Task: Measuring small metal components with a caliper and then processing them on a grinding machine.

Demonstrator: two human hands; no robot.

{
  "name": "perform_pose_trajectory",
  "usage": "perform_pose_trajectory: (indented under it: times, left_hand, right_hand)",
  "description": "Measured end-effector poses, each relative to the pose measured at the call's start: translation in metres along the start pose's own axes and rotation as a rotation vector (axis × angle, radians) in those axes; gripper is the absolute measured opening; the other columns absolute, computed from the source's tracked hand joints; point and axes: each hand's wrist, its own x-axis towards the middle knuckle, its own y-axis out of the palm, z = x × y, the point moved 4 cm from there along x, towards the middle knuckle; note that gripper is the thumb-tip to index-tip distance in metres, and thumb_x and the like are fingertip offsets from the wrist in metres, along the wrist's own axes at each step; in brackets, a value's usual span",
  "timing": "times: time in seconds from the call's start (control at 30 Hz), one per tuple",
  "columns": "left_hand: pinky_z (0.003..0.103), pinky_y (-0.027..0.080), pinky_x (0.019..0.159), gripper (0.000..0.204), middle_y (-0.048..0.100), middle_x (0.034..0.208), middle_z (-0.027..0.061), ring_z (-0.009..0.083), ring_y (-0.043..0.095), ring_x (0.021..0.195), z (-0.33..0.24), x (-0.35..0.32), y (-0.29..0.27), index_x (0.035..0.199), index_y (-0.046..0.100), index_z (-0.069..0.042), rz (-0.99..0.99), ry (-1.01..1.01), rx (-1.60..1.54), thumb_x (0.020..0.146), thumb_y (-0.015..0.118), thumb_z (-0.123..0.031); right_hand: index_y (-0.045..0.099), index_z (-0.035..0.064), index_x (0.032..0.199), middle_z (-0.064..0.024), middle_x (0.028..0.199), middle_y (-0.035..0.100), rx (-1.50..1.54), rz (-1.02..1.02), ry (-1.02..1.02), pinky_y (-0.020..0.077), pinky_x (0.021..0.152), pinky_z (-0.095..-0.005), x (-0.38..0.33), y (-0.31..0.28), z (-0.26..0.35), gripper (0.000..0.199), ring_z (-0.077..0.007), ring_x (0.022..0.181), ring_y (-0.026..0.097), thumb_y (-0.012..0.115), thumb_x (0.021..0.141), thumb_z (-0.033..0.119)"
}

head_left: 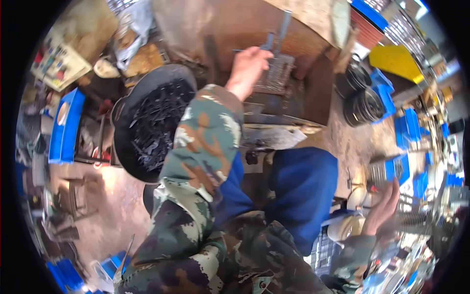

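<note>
Camouflage sleeves and blue trouser knees fill the near view, and the right hand at the lower right grips a blurred blue-and-grey rectangular piece. Farther off, the left hand pinches a thin dark metal rod at the rusty brown workbench, beside a round black pan of dark metal pieces.

A cluttered metalworking workshop: a round black pan heaped with dark metal pieces left of centre, a rusty brown steel workbench at top, blue plastic crates at right.
</note>
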Motion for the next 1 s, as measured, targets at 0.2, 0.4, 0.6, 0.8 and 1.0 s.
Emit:
perform_pose_trajectory:
  times: [0.2, 0.4, 0.6, 0.8, 1.0]
  left_hand:
    - [0.032, 0.049, 0.065, 0.024, 0.065, 0.072, 0.0078, 0.0140, 0.060, 0.067, 0.013, 0.013, -0.006, 0.097, 0.068, 0.002, -0.092, 0.121, 0.072, 0.087, 0.061, -0.019]
    - [0.025, 0.039, 0.053, 0.016, 0.057, 0.064, -0.0003, 0.0061, 0.050, 0.059, 0.021, 0.025, -0.033, 0.089, 0.068, -0.002, -0.212, 0.159, 0.059, 0.090, 0.063, -0.017]
    - [0.041, 0.049, 0.067, 0.026, 0.064, 0.075, 0.0234, 0.0299, 0.064, 0.069, -0.001, 0.023, -0.021, 0.086, 0.065, 0.005, -0.264, 0.274, 0.140, 0.083, 0.057, -0.019]
    - [0.045, 0.051, 0.067, 0.023, 0.063, 0.072, 0.0257, 0.0401, 0.065, 0.070, 0.005, 0.029, -0.010, 0.085, 0.065, 0.005, -0.296, 0.211, 0.151, 0.082, 0.055, -0.016]
    - [0.053, 0.049, 0.079, 0.022, 0.063, 0.085, 0.0280, 0.0477, 0.061, 0.087, 0.006, 0.025, -0.009, 0.084, 0.065, 0.004, -0.275, 0.081, 0.067, 0.080, 0.055, -0.016]
  right_hand:
    - [0.053, -0.0001, 0.133, -0.0075, 0.115, 0.063, 0.357, 0.596, -0.133, 0.0489, 0.078, -0.0257, 0.069, 0.227, 0.120, 0.038, -0.0116, 0.087, 0.058, 0.056, 0.100, 0.020]
    - [0.049, -0.0017, 0.138, -0.0120, 0.114, 0.065, 0.346, 0.761, -0.161, 0.0526, 0.067, -0.0252, 0.083, 0.392, 0.178, 0.055, -0.0128, 0.076, 0.064, 0.060, 0.097, 0.034]
    - [0.059, 0.0016, 0.116, -0.0045, 0.076, 0.063, 0.343, 0.650, -0.195, 0.0464, 0.055, -0.0261, 0.106, 0.453, 0.175, 0.033, -0.0099, 0.061, 0.057, 0.059, 0.098, 0.029]
    - [0.058, -0.0005, 0.121, -0.0073, 0.084, 0.062, 0.370, 0.730, -0.225, 0.0475, 0.055, -0.0250, 0.140, 0.475, 0.135, 0.037, -0.0099, 0.061, 0.056, 0.059, 0.099, 0.029]
    - [0.054, -0.0022, 0.126, -0.0082, 0.097, 0.063, 0.311, 0.735, -0.293, 0.0497, 0.059, -0.0252, 0.143, 0.474, 0.122, 0.040, -0.0108, 0.070, 0.058, 0.057, 0.100, 0.028]
